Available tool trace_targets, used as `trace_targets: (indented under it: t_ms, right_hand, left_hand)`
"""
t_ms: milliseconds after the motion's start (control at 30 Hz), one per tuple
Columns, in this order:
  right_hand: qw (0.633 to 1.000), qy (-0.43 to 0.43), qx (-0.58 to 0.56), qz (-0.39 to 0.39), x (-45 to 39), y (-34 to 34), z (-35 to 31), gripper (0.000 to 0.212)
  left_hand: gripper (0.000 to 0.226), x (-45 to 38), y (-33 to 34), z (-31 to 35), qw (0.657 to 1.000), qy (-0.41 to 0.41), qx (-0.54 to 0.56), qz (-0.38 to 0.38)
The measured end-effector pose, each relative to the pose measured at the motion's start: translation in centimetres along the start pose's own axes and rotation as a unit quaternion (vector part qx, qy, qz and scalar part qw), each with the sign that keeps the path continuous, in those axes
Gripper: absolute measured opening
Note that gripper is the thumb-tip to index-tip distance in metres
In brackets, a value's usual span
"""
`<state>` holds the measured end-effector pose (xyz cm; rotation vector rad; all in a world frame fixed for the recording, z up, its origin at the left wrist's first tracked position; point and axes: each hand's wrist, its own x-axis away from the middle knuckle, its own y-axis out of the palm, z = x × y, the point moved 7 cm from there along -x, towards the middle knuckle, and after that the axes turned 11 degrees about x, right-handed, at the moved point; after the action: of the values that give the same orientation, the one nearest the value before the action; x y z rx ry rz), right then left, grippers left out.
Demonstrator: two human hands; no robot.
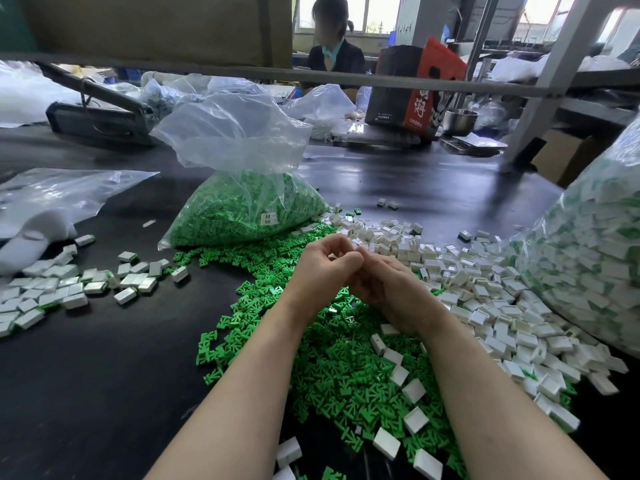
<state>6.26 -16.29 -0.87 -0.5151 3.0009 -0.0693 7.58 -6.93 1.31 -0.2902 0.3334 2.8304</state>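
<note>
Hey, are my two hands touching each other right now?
Touching. The head view shows the left hand and right hand meeting at the fingers with no gap.

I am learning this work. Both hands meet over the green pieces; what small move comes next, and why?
Probably squeeze the fingers together to seat whatever they hide: left hand and right hand meet, curled, above the green pieces.
</note>
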Motion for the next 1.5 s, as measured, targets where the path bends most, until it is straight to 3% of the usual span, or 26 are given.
trace_targets:
  t_ms: [767,1133,1300,1500]
  right_hand:
    - [1.000,-0.004,-0.003,-0.002,-0.19,-0.34,0.40,0.032]
    - [1.000,0.003,-0.014,0.027,-0.46,-0.31,0.55,0.072]
    - [0.999,-0.004,-0.019,0.036,-0.48,-0.59,0.68,0.047]
    - [0.999,-0.004,-0.030,0.030,-0.40,-0.58,0.51,0.057]
  left_hand:
    - [0.008,-0.04,0.06,0.11,0.999,0.018,-0.034,-0.024]
    - [0.010,0.11,0.06,0.24,0.999,0.009,-0.038,-0.024]
    - [0.006,0.35,0.43,0.54,0.999,0.012,-0.039,-0.027]
    - [0.012,0.29,0.42,0.51,0.999,0.008,-0.044,-0.028]
